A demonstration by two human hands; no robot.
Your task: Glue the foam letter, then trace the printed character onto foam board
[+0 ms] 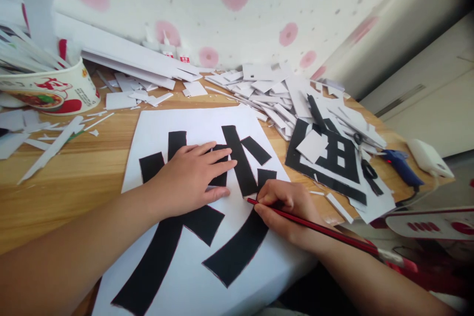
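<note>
A white sheet (200, 116) lies on the table with black cut-out character strokes (148, 266) on it, their edges traced by a thin reddish line. My left hand (200, 173) rests flat over the upper strokes, fingers spread, and partly hides them. In a writing grip, my right hand (285, 207) closes around a red-and-black pencil (326, 228). The pencil's tip is close to the lower end of the slanting black stroke (237, 163), right of my left hand. The pencil's eraser end points to the lower right.
White board scraps (259, 84) pile up at the back. At right are a black cut-out character (344, 158), scissors (368, 170), a blue glue gun (402, 165) and a white box (429, 158). A paper tub (83, 86) of strips stands left; glue bottles (166, 49) stand behind.
</note>
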